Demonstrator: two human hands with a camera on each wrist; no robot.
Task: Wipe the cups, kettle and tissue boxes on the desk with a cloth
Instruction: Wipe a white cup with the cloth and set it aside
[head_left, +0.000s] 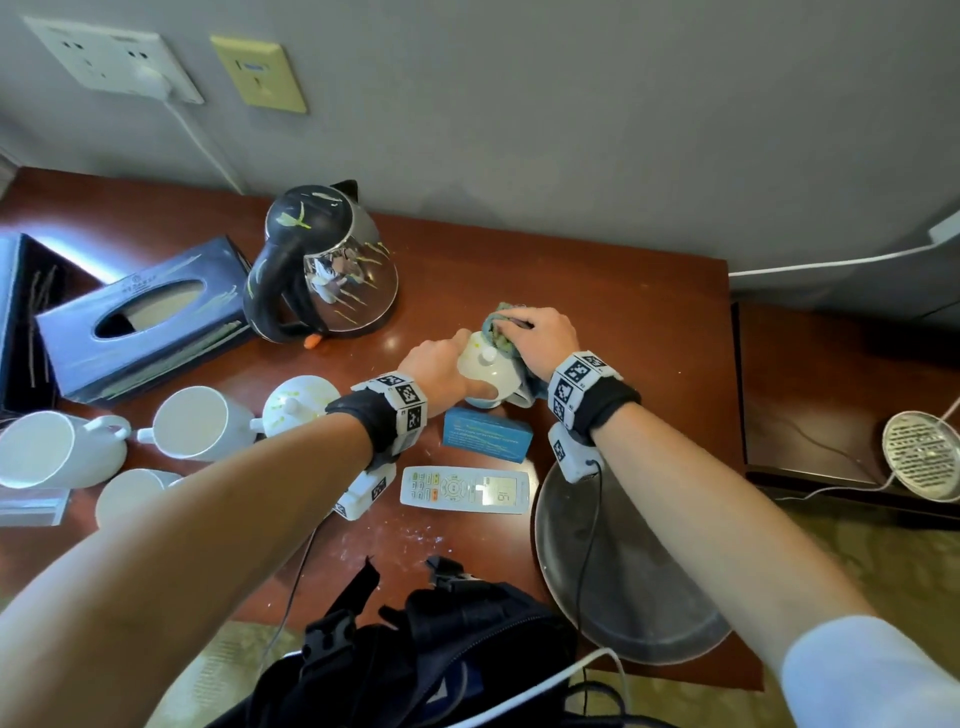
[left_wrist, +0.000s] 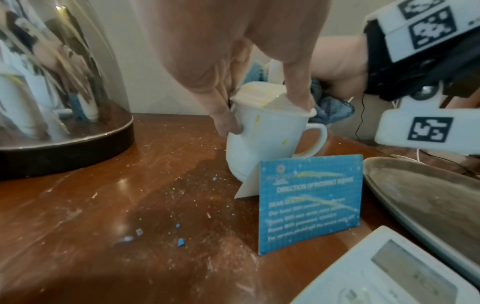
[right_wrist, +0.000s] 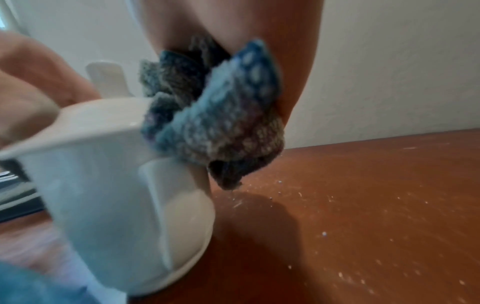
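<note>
Left grip: the left hand (head_left: 436, 366) held the lidded cup (left_wrist: 267, 139) from above, fingers (left_wrist: 228, 123) curled down the cup's side and thumb on the lid's rim.
Right grip: the right hand (head_left: 540, 338) was curled round the bunched blue cloth (right_wrist: 215, 119), pressing it onto the far side of the lid (right_wrist: 103, 121).
Lidded cup: white, standing upright on the counter (head_left: 623, 312) between the two hands, its handle (left_wrist: 315, 139) turned toward the right wrist; yellowish streaks showed on its wall and lid.
Kettle: the kettle (head_left: 324, 260), with a shiny body and a black handle, stood to the left of the held cup and well apart from it, marked with yellow-green streaks.
Tissue box: the dark tissue box (head_left: 150, 317) lay just left of the kettle, also streaked.
Other cups: two open white cups (head_left: 202, 423) lay on their sides near the left edge, a third (head_left: 130, 493) sat below them, and another lidded one (head_left: 298, 402) stood beside the left forearm.
Blue card: a blue card (left_wrist: 311, 201) stood just in front of the held cup.
Remote: a white remote (head_left: 465, 489) lay nearer the person than the card.
Tray: a round grey tray (head_left: 623, 571) rested under the right forearm, at the counter's near edge.
Crumbs: small blue and pale bits (left_wrist: 180, 241) were scattered over the counter.
</note>
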